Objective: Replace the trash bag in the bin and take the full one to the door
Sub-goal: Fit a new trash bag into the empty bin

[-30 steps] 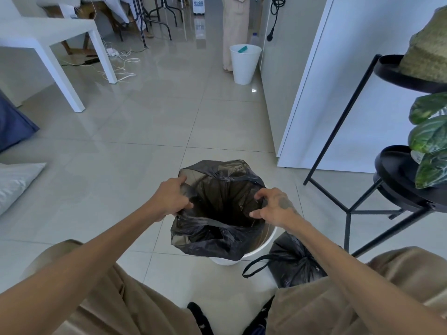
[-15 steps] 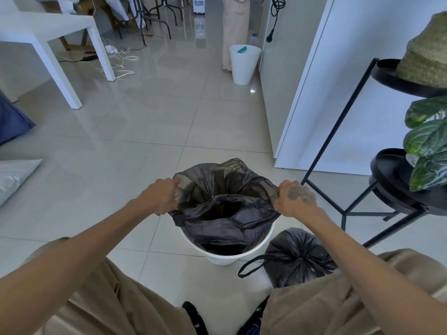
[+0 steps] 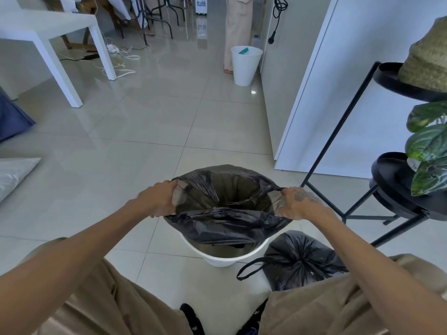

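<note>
A fresh black trash bag (image 3: 225,226) hangs into the white bin (image 3: 225,258) on the floor between my knees, its mouth stretched wide above the rim. My left hand (image 3: 158,199) grips the bag's left edge. My right hand (image 3: 298,203) grips the right edge. The near side of the bag sags over the bin's front, where the white rim still shows. A full black bag (image 3: 300,261), tied at the top with a loose drawstring loop, sits on the tiles just right of the bin by my right knee.
A black metal plant stand (image 3: 396,189) with leafy plants stands close on the right. A white cabinet (image 3: 338,93) is behind it, a second white bin (image 3: 245,65) farther back. A white table (image 3: 72,44) and floor cables are at far left, cushions at the left edge.
My hands have moved apart, pulling the bag's mouth from a bunched opening to a wide stretch over the bin. The bag has settled lower into the bin.
</note>
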A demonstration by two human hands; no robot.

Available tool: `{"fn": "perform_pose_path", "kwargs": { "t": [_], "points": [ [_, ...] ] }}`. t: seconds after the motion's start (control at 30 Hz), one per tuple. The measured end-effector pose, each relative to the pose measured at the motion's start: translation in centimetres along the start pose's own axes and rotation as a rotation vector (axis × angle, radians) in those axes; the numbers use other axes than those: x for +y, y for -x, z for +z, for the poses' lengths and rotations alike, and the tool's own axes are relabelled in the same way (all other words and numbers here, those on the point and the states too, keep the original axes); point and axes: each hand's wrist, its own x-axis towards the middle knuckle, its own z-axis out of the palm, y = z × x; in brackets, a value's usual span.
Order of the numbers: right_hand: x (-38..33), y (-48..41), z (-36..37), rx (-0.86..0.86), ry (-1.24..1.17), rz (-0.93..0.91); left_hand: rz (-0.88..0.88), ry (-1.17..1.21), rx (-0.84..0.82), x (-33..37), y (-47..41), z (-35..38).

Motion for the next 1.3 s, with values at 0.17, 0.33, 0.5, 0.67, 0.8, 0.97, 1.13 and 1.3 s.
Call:
{"fn": "perform_pose_path", "kwargs": {
  "t": [0.17,0.33,0.5,0.67,0.8,0.97,1.13,1.3],
  "points": [
    [0.8,-0.6,-1.0,-0.045,-0.049,-0.029,0.002,-0.025,-0.061,-0.7,-0.1,0.6],
    [0.7,-1.4,-0.4,-0.006,-0.025,-0.144,0.108,-0.078,0.014,-0.3,0.4,1.0],
    [-0.6,-1.2,0.0,0.215,0.025,-0.215,0.125,-0.195,0.222,0.7,1.2,0.3],
    [-1.9,-1.5,0.0,0.442,0.123,-0.263,0.465,-0.032,0.628,3.6,1.5,-0.1],
    [-2.2,-2.8,0.3,0.319,-0.015,-0.155,0.479,0.026,0.477,5.0,0.4,1.0],
    [-1.9,-3.3,0.2,0.369,0.056,-0.125,0.504,0.025,0.506,4.3,-1.4,1.5],
    [-2.4,-1.6,0.8,0.697,0.143,-0.308,0.594,0.006,0.562,4.0,-1.1,2.0],
    [-2.8,-1.2,1.6,0.532,0.051,-0.579,0.61,0.001,0.526,3.4,-1.0,2.9]
  ]
}}
